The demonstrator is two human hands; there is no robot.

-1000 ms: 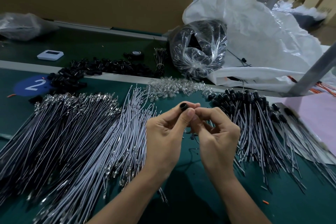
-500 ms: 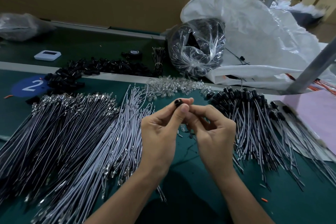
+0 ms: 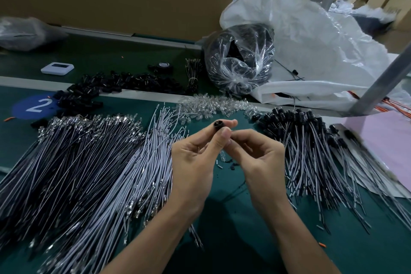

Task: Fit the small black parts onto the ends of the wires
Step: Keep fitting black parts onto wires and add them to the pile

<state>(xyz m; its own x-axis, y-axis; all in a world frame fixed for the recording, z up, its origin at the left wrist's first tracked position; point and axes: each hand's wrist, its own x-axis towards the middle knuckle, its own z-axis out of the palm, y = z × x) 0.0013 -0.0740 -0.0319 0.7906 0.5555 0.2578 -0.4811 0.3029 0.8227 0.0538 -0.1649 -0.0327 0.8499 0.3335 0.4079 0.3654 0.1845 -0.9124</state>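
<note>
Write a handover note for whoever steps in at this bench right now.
Left hand: pinches one small black part between thumb and forefinger.
Right hand: fingers curled against the left hand's; what it holds is hidden.
Done: capped wires piled on the right.
Left to do: the big pile of bare wires on the left; loose black parts lie behind it.

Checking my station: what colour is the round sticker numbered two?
The sticker is blue, numeral white; head view shows it best.
</note>
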